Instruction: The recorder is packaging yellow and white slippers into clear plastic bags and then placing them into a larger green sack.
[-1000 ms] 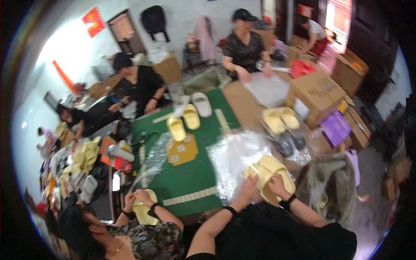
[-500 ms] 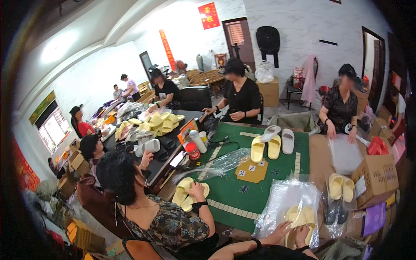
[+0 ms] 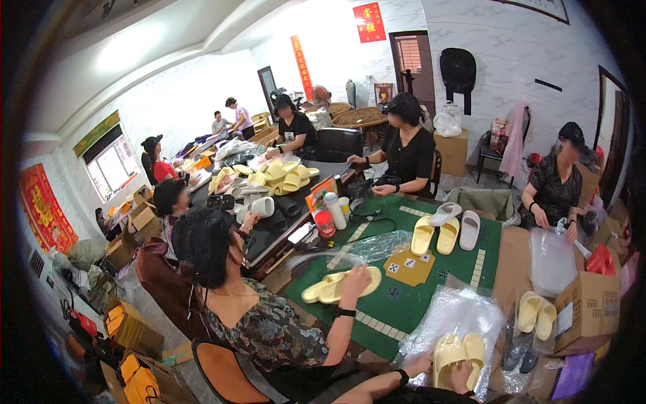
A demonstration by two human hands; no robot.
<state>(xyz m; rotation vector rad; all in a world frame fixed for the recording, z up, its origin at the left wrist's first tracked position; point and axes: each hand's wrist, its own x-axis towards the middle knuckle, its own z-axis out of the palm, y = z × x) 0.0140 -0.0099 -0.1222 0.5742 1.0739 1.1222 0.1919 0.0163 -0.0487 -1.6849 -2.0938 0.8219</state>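
Bright ceiling glow, fisheye-bent dark rim, sharp.

Head-worn fisheye, angled across the green table (image 3: 404, 296)

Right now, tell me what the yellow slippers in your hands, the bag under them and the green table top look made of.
Yellow slippers: likely moulded foam or soft rubber; matte, seamless, thick rounded edges. Clear bag: thin plastic film; see-through, crinkled, with white glare. Green table top: seems felt or cloth; flat, no shine, with printed pale tiles. The left hand and right hand hold the slippers from below.
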